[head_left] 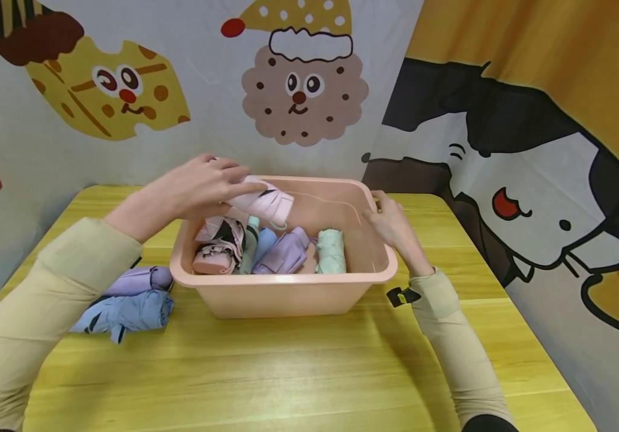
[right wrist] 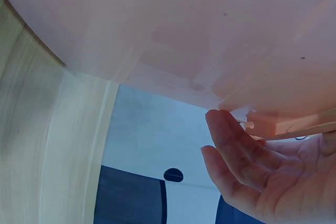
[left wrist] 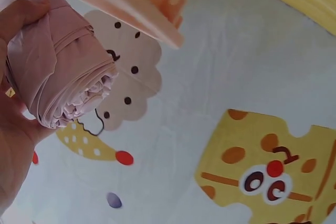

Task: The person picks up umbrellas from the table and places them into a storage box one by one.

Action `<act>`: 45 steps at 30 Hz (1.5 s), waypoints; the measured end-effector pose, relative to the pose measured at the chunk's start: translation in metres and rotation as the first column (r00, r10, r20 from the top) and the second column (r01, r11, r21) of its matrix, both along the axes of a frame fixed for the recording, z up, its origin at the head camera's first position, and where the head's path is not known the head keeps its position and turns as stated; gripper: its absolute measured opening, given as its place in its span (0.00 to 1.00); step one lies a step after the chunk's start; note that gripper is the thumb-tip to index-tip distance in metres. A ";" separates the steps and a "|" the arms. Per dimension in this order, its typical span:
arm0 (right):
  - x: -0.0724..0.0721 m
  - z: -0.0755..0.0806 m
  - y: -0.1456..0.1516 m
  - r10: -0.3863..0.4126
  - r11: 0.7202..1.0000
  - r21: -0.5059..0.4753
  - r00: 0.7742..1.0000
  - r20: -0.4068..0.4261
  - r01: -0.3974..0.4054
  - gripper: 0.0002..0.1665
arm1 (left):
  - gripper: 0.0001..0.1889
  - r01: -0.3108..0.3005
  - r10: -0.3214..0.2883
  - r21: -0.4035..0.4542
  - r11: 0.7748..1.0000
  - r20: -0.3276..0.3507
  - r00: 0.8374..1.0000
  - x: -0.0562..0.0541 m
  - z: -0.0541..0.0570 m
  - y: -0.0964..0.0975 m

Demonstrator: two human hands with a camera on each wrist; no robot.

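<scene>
My left hand (head_left: pixel 201 185) grips a pale pink folded umbrella (head_left: pixel 272 203) over the left half of a pink plastic bin (head_left: pixel 282 298). In the left wrist view, the thumb and fingers wrap round the umbrella's rolled fabric (left wrist: pixel 68 61). At the bin's right end, my right hand (head_left: pixel 389 221) holds the rim, its fingers hooked under the lip in the right wrist view. Inside the bin lie a pink and black patterned umbrella (head_left: pixel 216 255), a dark green one (head_left: pixel 247 252), a blue one (head_left: pixel 265 245), a purple one (head_left: pixel 286 251) and a mint one (head_left: pixel 331 251).
Left of the bin, a purple folded umbrella (head_left: pixel 133 282) and a blue one (head_left: pixel 131 315) lie on the wooden table (head_left: pixel 287 372), partly behind my left sleeve. A cartoon-printed cloth (head_left: pixel 206 156) hangs behind the table and along its right side.
</scene>
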State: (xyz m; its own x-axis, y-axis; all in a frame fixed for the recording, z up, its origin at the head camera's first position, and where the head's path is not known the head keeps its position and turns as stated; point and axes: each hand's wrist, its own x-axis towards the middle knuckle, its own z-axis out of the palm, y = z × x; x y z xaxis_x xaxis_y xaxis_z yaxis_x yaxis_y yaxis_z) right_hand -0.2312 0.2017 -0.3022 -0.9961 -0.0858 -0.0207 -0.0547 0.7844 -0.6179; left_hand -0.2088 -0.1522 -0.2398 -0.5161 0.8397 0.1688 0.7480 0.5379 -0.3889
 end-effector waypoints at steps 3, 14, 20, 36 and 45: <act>0.000 0.000 0.000 0.002 1.000 0.006 1.000 -0.007 -0.002 0.33 | 0.31 0.005 -0.004 -0.032 0.999 0.025 1.000 -0.004 0.002 0.009; 0.001 0.000 0.000 -0.001 1.000 0.002 1.000 0.002 0.001 0.33 | 0.28 0.016 -0.001 -0.089 0.996 0.162 0.987 -0.014 0.007 0.045; 0.001 0.002 0.000 0.001 1.000 0.001 1.000 0.002 -0.001 0.32 | 0.28 0.031 -0.004 -0.113 0.993 0.229 0.974 -0.020 0.003 0.066; 0.002 0.001 -0.001 0.003 1.000 0.017 1.000 -0.004 -0.003 0.33 | 0.25 0.088 -0.029 -0.225 0.970 0.252 0.967 -0.028 -0.017 0.094; 0.000 0.001 -0.001 0.008 1.000 0.022 1.000 -0.027 -0.008 0.32 | 0.20 0.053 0.015 -0.261 0.964 0.254 0.967 -0.028 -0.018 0.093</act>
